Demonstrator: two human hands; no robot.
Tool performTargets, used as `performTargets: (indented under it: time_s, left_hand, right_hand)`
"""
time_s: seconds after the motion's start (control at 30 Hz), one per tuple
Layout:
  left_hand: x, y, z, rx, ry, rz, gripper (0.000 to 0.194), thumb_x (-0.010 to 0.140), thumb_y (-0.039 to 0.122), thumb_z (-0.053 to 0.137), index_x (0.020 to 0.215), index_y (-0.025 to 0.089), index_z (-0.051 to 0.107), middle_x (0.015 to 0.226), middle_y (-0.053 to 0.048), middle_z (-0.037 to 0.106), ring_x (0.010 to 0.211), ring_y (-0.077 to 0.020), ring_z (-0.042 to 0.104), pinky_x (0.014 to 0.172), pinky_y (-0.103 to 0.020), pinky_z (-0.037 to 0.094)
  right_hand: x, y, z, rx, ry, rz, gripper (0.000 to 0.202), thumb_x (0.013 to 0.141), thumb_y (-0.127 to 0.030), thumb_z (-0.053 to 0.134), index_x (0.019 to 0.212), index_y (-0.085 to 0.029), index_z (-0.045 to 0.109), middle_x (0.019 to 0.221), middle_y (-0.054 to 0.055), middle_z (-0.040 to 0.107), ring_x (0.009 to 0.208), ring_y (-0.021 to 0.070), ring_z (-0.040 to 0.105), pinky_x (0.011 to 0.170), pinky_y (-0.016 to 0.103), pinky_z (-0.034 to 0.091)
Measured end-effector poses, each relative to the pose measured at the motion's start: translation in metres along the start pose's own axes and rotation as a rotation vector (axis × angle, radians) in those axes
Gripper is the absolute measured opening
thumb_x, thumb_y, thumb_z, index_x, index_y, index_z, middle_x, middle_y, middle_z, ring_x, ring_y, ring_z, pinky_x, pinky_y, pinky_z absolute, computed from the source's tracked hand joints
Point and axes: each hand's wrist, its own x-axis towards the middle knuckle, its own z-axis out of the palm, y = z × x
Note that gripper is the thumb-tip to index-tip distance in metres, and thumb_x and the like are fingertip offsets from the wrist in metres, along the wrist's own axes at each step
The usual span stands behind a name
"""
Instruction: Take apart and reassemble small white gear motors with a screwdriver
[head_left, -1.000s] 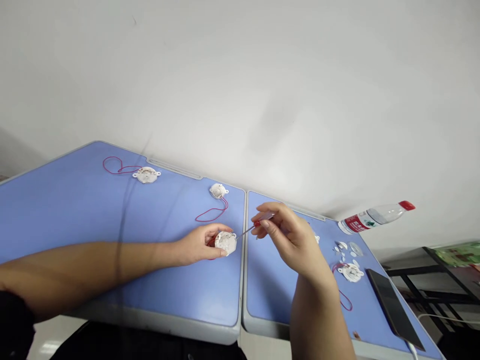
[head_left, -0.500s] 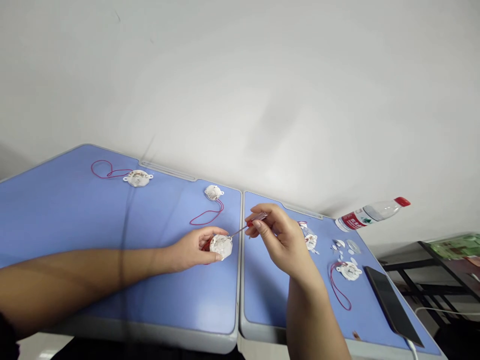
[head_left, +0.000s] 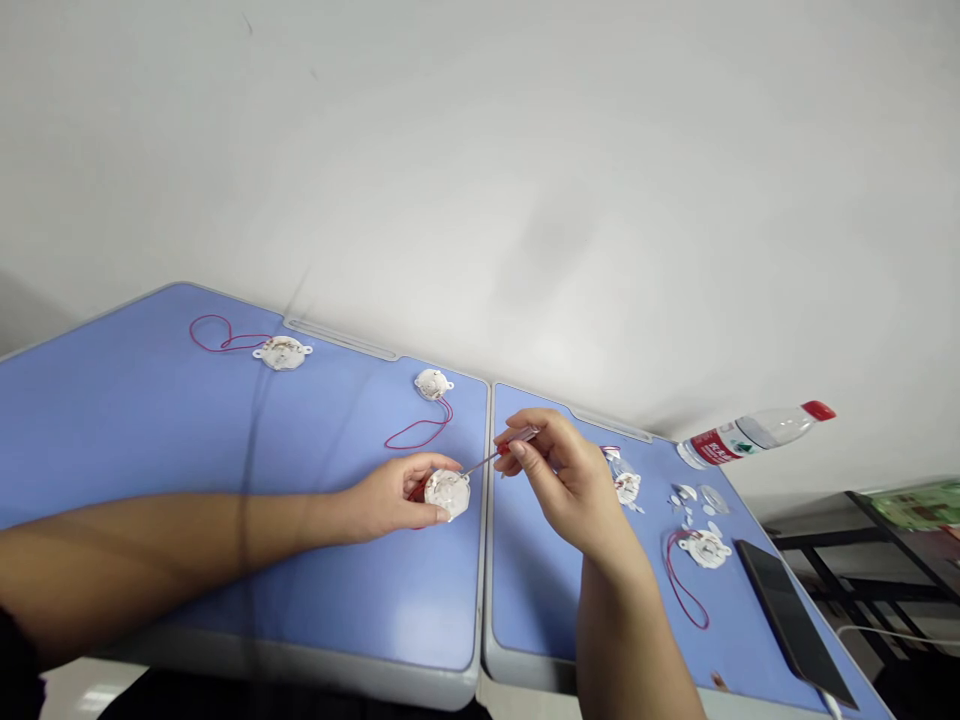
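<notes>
Between the thumb and fingers of my left hand (head_left: 394,497) is a white round module (head_left: 448,497) with red wires, held at the right part of the left desk. My right hand (head_left: 559,470) grips a small screwdriver (head_left: 517,441) with a clear and red handle. Its thin shaft slants down to the left, and the tip meets the upper right edge of the module. Similar white modules with red wire loops lie around: one at the far left (head_left: 283,352), a smaller one (head_left: 433,384) behind my left hand, and one (head_left: 705,548) on the right desk.
A water bottle (head_left: 750,437) with a red cap lies tilted in view at the right desk's back. Small white and clear pieces (head_left: 686,495), another white module (head_left: 627,488) and a dark phone (head_left: 793,620) with a white cable are nearby. A gap (head_left: 486,560) separates the two blue desks.
The whole view has shifted slightly, so the desk items appear a little further right. Both hands keep their holds, and the screwdriver tip stays at the module's edge.
</notes>
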Motion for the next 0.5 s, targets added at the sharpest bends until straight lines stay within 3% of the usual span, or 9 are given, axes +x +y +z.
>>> performTargets:
  time_s: [0.5]
  left_hand:
    - [0.0003,-0.0007,-0.0002,0.018,0.005,-0.02,0.057,0.064,0.021,0.076,0.116,0.019,0.052,0.09,-0.001,0.06,0.076,-0.0133,0.055,0.062,-0.025,0.043]
  right_hand:
    - [0.0002,-0.0005,0.001,-0.09,0.014,-0.054,0.014,0.096,-0.017,0.045,0.108,-0.024,0.05,0.088,0.002,0.066,0.068,0.0115,0.066,0.063,0.025,0.054]
